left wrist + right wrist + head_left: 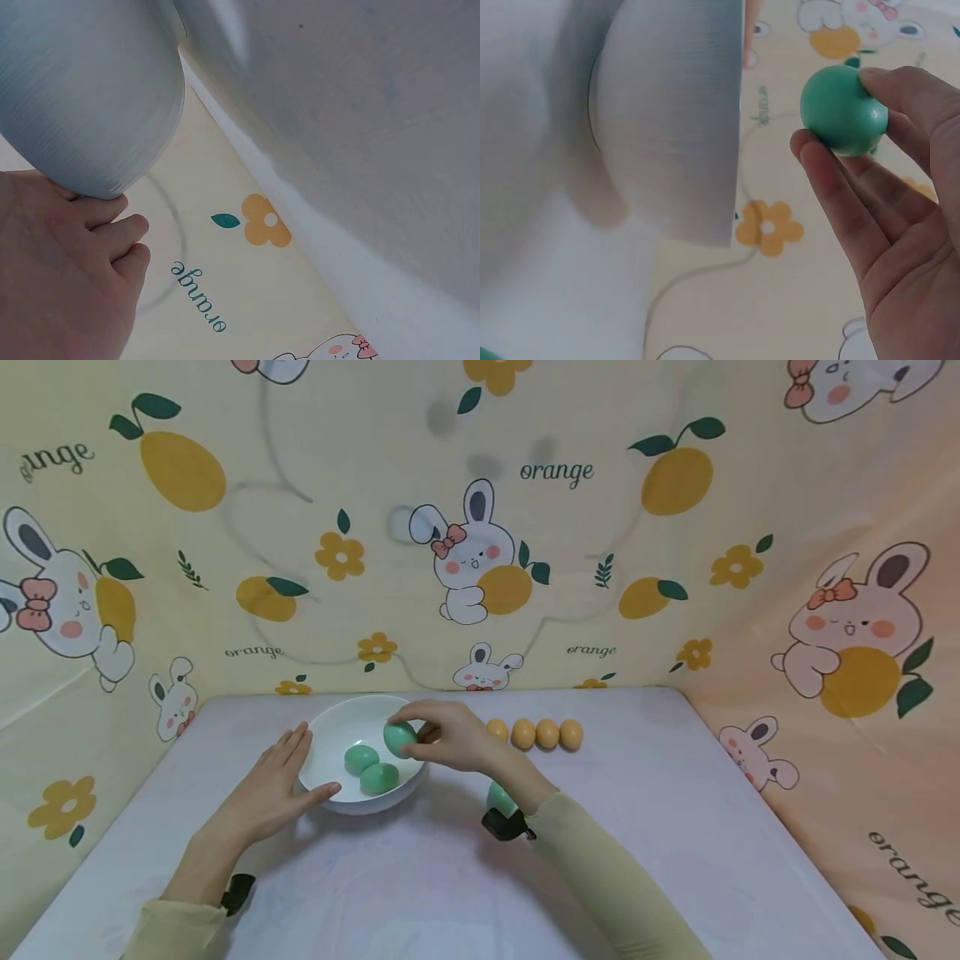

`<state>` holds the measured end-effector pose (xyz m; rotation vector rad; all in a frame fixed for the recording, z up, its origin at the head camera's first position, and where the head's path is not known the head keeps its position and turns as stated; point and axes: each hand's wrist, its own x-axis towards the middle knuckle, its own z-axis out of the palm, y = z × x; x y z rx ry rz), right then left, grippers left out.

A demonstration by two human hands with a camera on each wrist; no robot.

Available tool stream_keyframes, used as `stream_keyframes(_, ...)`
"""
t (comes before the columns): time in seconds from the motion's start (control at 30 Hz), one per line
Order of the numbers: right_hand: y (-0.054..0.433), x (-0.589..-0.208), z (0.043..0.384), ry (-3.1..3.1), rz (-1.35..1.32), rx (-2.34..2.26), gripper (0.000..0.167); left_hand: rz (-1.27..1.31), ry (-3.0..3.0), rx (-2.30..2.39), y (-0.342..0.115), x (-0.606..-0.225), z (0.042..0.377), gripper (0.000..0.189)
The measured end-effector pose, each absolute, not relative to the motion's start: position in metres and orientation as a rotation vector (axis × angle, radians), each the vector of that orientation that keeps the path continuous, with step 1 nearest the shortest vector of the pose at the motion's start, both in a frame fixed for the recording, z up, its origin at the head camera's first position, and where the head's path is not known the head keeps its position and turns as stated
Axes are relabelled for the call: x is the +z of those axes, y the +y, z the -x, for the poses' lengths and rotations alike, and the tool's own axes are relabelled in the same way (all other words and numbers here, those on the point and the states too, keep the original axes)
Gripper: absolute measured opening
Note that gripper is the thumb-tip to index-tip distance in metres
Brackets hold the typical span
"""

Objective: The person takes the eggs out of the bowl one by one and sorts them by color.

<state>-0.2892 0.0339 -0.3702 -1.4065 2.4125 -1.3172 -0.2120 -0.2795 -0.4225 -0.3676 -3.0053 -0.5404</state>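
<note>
My right hand (pixel 450 735) pinches a green egg (pixel 844 110) between thumb and fingertips, just above the right side of a white bowl (pixel 330 781). Two more green eggs, one behind (pixel 362 760) and one in front (pixel 379 778), lie inside the bowl. Spread along the bowl's left side, my left hand (pixel 273 781) touches it with straight fingers, the thumb at the near rim. From the left wrist view, its fingertips rest against the outer wall of the bowl (pixel 97 97). Partly hidden by my right wrist, another green egg (pixel 500 797) sits on the table.
Several yellow-orange eggs (pixel 547 734) stand in a row on the white table (pixel 637 802), right of the bowl and behind my right forearm. A printed cloth (pixel 570 543) with rabbits and oranges hangs behind the table and along both sides. Each wrist carries a small black device.
</note>
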Motion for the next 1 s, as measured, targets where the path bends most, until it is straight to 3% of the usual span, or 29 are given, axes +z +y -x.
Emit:
stream_keyframes(0.7, 0.118, -0.389, 0.278, 2.61, 1.192, -1.564, 0.042, 0.368, -3.008, -0.543, -0.279, -0.423, 0.211, 0.111)
stream_keyframes(1.0, 0.152, -0.397, 0.277, 2.736, 0.972, -1.54, 0.04, 0.373, -3.004, -0.55, -0.278, -0.421, 0.21, 0.111)
